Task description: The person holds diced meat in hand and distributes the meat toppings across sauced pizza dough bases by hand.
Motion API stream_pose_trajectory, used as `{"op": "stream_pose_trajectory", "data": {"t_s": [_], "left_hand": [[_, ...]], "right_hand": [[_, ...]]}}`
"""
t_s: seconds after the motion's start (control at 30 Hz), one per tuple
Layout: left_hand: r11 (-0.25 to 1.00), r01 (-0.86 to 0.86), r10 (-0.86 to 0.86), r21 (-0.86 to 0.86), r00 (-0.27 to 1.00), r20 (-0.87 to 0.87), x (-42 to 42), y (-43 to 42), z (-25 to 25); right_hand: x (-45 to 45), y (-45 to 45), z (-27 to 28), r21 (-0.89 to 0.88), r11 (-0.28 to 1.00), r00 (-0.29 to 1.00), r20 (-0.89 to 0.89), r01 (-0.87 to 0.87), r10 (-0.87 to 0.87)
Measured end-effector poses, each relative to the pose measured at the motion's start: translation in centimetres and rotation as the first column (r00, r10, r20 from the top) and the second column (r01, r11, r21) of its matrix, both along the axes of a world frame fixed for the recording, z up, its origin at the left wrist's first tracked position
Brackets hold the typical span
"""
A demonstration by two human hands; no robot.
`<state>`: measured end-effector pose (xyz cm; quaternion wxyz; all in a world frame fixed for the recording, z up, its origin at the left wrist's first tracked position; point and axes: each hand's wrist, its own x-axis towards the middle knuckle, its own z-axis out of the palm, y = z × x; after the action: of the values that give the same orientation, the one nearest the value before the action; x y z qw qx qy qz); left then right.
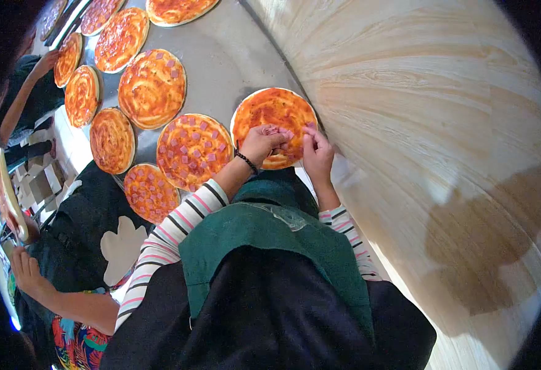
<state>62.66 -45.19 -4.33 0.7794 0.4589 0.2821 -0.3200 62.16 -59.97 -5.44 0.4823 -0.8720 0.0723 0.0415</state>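
Observation:
A round pizza base [274, 105] spread with red sauce lies on the metal table right in front of me. Over its lower middle is my left hand [259, 145], with a dark beaded bracelet at the wrist; its fingers are curled around pink ham pieces [276, 131]. My right hand [318, 158] is at the pizza's right edge, thumb and forefinger drawn together, and whatever lies between them is too small to make out. Just to the left sits a pizza dotted with ham cubes [191, 152], with a second ham-topped pizza [151, 192] below it.
More sauced pizzas [152, 89] cover the left and far side of the metal table [221, 68]. A wood-patterned wall or panel [406, 105] borders it on the right. Another person's arm [24, 102] reaches in at upper left; a co-worker's hand [30, 271] is at lower left.

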Motion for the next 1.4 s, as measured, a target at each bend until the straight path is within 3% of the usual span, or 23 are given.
{"op": "stream_pose_trajectory", "data": {"t_s": [0.03, 0.17, 0.23, 0.27, 0.3, 0.33, 0.37, 0.43, 0.53, 0.6, 0.63, 0.7, 0.73, 0.77, 0.83, 0.9, 0.97, 1.1, 1.2, 1.4], "left_hand": [[0.999, 0.040, -0.040, 0.022, 0.999, -0.002, 0.1, 0.0, 0.3], [1.000, -0.003, 0.003, 0.009, 1.000, 0.010, 0.1, -0.3, 0.0], [0.999, -0.023, 0.023, -0.036, 1.000, 0.011, 0.0, 0.0, -0.6], [0.999, -0.023, 0.023, -0.035, 1.000, 0.008, 0.1, 0.2, -0.9], [0.983, -0.107, 0.099, -0.150, 0.993, -0.057, 0.3, 0.4, -1.3], [0.947, -0.197, 0.168, -0.256, 0.977, -0.132, 0.2, 0.6, -1.6], [0.946, -0.200, 0.169, -0.254, 0.976, -0.139, 0.2, 0.9, -1.1], [0.900, -0.192, 0.156, -0.392, 0.980, -0.123, 0.6, 1.7, 0.1], [0.913, -0.131, 0.126, -0.385, 0.991, -0.037, 0.6, 2.3, 0.0], [0.909, -0.119, 0.122, -0.400, 0.992, -0.017, 0.9, 2.5, 0.2], [0.909, -0.118, 0.123, -0.399, 0.992, -0.013, 1.0, 2.6, 0.3], [0.909, -0.112, 0.118, -0.402, 0.993, -0.010, 1.0, 2.7, 0.5], [0.914, -0.097, 0.108, -0.394, 0.994, 0.006, 1.0, 2.7, 0.4], [0.919, -0.080, 0.097, -0.386, 0.995, 0.023, 1.0, 2.7, 0.3], [0.928, -0.028, 0.055, -0.372, 0.997, 0.062, 0.8, 2.7, 0.1], [0.935, 0.019, 0.017, -0.353, 0.995, 0.099, 0.4, 2.8, -0.7], [0.946, 0.086, -0.056, -0.314, 0.993, 0.105, 0.0, 3.2, -1.5], [0.936, 0.079, -0.047, -0.343, 0.994, 0.101, -0.2, 3.7, -0.8], [0.935, 0.047, -0.020, -0.352, 0.996, 0.082, -0.1, 3.8, -0.5], [0.943, 0.047, -0.009, -0.330, 0.993, 0.114, 0.0, 4.3, -1.0]], "right_hand": [[-0.1, 0.4, 0.5, 0.223, 0.972, 0.993, -0.105, 0.068, -0.046], [0.3, 0.6, 0.1, 0.382, 0.922, 0.969, -0.243, 0.061, 0.037], [1.1, 0.4, -0.4, 0.243, 0.959, 0.967, -0.241, 0.148, -0.088], [1.6, 0.7, -0.3, 0.114, 0.980, 0.979, -0.141, 0.163, -0.146], [2.1, 0.9, -0.2, 0.112, 0.980, 0.978, -0.146, 0.163, -0.146], [2.7, 1.0, -0.2, -0.055, 0.993, 0.990, -0.089, 0.105, -0.110], [3.2, 1.1, -0.4, -0.222, 0.974, 0.997, -0.038, 0.052, -0.062], [3.8, 1.2, -0.6, -0.283, 0.959, 1.000, -0.016, 0.012, -0.017], [3.9, 1.1, -1.4, -0.340, 0.940, 1.000, 0.012, 0.026, -0.023], [3.9, 1.2, -0.9, -0.251, 0.968, 0.947, 0.317, 0.028, 0.055], [3.5, 1.3, -0.6, -0.252, 0.967, 0.947, 0.317, 0.027, 0.057], [2.2, 2.1, 2.0, 0.108, 0.993, 0.997, 0.070, 0.035, -0.042], [2.1, 2.5, 4.3, 0.045, 0.995, 0.994, 0.055, -0.093, 0.090], [1.7, 2.6, 4.4, 0.039, 0.995, 0.995, 0.055, -0.087, 0.085], [1.0, 2.9, 4.1, 0.076, 0.961, 0.962, 0.096, -0.264, 0.257], [0.7, 2.9, 3.4, 0.096, 0.969, 0.972, 0.071, -0.230, 0.223], [0.5, 3.0, 2.9, 0.410, 0.908, 0.960, -0.213, -0.082, 0.182], [1.0, 2.9, 3.6, 0.396, 0.906, 0.918, -0.287, -0.148, 0.275], [1.0, 3.5, 4.2, 0.288, 0.953, 0.961, -0.221, -0.098, 0.165], [1.8, 3.6, 3.1, 0.404, 0.908, 0.947, -0.231, -0.114, 0.222]]}}
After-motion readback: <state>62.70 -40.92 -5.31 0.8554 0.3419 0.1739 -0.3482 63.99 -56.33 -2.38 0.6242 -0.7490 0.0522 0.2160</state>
